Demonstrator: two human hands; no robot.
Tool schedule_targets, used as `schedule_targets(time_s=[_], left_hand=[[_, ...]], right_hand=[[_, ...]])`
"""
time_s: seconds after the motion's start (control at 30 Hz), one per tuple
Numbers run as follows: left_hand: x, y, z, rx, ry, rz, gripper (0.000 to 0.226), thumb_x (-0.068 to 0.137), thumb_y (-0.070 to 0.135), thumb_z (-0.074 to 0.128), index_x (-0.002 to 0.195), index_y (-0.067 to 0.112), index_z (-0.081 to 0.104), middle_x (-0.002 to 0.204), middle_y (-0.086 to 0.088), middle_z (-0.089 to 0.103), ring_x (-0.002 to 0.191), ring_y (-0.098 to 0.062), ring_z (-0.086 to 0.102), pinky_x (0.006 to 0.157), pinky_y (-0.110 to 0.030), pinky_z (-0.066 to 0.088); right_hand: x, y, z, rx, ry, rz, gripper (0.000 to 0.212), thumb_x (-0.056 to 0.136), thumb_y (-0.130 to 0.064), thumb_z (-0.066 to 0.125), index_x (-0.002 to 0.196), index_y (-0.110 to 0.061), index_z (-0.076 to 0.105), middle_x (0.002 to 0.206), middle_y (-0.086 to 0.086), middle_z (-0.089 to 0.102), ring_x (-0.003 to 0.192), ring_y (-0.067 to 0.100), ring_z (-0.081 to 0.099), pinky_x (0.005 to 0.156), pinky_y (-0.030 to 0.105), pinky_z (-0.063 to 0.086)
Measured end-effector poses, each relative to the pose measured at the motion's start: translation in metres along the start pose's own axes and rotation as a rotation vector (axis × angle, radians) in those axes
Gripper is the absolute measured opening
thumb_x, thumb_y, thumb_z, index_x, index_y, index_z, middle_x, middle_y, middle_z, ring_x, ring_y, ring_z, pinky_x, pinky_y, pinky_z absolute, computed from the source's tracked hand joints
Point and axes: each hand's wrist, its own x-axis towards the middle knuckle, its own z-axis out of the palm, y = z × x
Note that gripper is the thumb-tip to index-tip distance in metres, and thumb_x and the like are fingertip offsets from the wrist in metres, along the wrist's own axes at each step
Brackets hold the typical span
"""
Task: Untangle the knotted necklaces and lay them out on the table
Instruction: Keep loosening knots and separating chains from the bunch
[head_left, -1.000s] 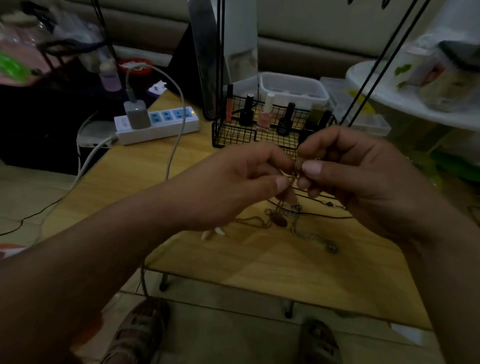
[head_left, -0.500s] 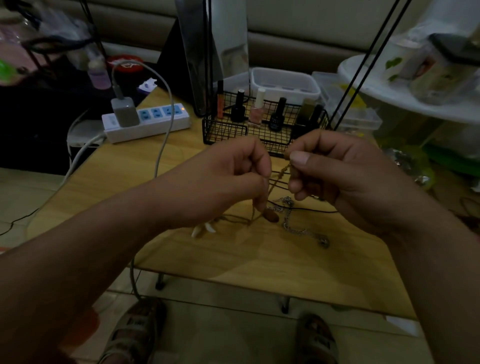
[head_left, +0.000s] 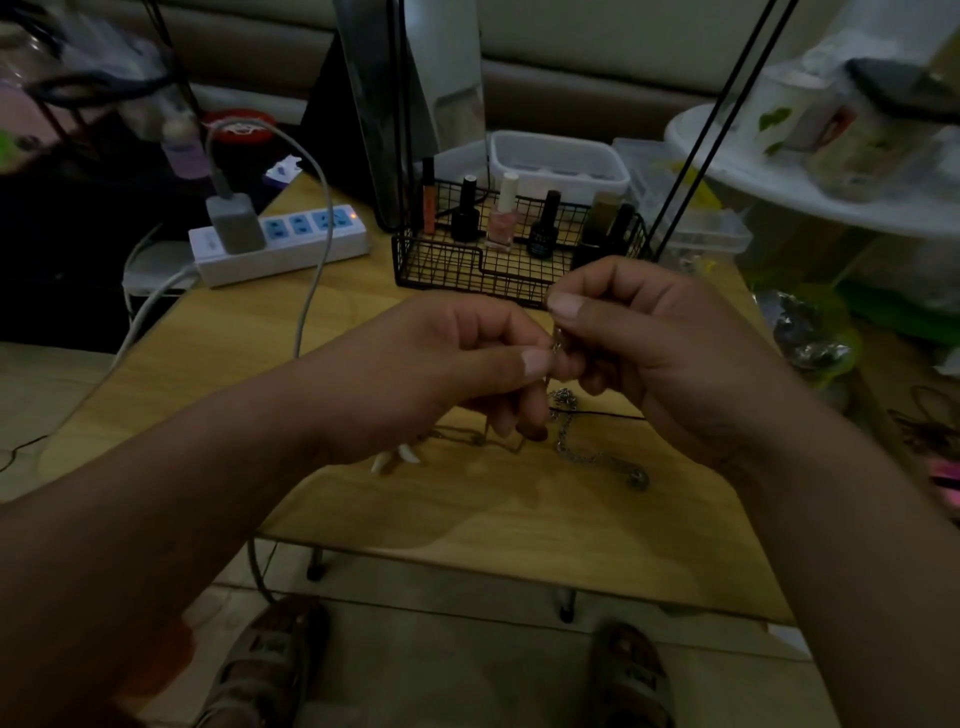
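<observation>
Above the small wooden table (head_left: 467, 525), my left hand (head_left: 447, 374) and my right hand (head_left: 660, 353) meet fingertip to fingertip and both pinch a knot of tangled necklaces (head_left: 557, 347). A silver chain (head_left: 587, 452) hangs from the knot and trails across the tabletop toward the right. A thin black cord (head_left: 597, 412) runs to the right under my right hand. White tooth-shaped pendants (head_left: 397, 458) and a thin brownish chain (head_left: 467, 436) lie on the table below my left hand. Most of the tangle is hidden by my fingers.
A black wire basket (head_left: 467, 270) of nail polish bottles stands at the table's far side. A white power strip (head_left: 280, 244) with a charger and cable sits far left. Plastic boxes and a white round shelf (head_left: 779, 176) lie to the right. My sandalled feet show below the table edge.
My hands have closed the gap between them and now pinch the knot together. The camera view shifted slightly, and the hanging chain sits a little lower between my hands.
</observation>
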Motion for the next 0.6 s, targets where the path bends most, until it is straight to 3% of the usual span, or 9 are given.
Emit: schedule_targets(time_s=[0.17,0.27,0.37,0.43,0.6], left_hand=[[0.0,0.0,-0.003,-0.061,-0.035,-0.032,0.012,0.102,0.01,0.057,0.105,0.009,0.068,0.088,-0.006,0.073,0.08,-0.015,0.069,0.076,-0.026,0.055],[-0.002,0.004,-0.004,-0.029,-0.002,-0.066,0.014,0.102,0.014,0.058,0.11,0.005,0.066,0.091,-0.002,0.075,0.085,-0.016,0.069,0.081,-0.029,0.055],[-0.003,0.009,-0.001,0.104,0.048,-0.076,0.014,0.104,0.02,0.059,0.11,0.012,0.069,0.092,-0.002,0.077,0.084,-0.014,0.069,0.081,-0.029,0.057],[-0.004,0.012,0.003,0.203,0.075,-0.064,0.012,0.104,0.022,0.06,0.107,0.016,0.069,0.091,0.0,0.078,0.08,-0.011,0.068,0.079,-0.029,0.058],[-0.005,0.012,0.017,0.38,0.094,-0.072,0.01,0.104,0.027,0.06,0.099,0.025,0.069,0.089,0.009,0.077,0.078,-0.004,0.068,0.08,-0.041,0.059]], right_hand=[[0.0,0.005,0.0,0.005,0.027,0.044,0.009,0.097,-0.014,0.065,0.102,-0.007,0.068,0.074,0.004,0.069,0.065,0.015,0.062,0.056,0.025,0.049],[-0.005,0.004,-0.001,0.006,0.059,0.082,0.008,0.096,-0.015,0.066,0.1,-0.009,0.069,0.085,0.009,0.072,0.071,0.018,0.067,0.06,0.028,0.053],[-0.016,0.005,-0.004,-0.211,0.17,0.025,0.005,0.095,-0.02,0.07,0.098,-0.023,0.071,0.094,-0.002,0.075,0.084,0.012,0.072,0.069,0.023,0.057],[-0.025,0.002,-0.004,-0.381,0.203,-0.07,0.005,0.093,-0.024,0.071,0.095,-0.029,0.071,0.093,-0.008,0.072,0.082,0.007,0.068,0.067,0.017,0.054],[-0.039,0.002,0.0,-0.453,0.093,-0.106,0.004,0.09,-0.026,0.074,0.088,-0.028,0.071,0.085,-0.002,0.071,0.075,0.012,0.067,0.066,0.031,0.056]])
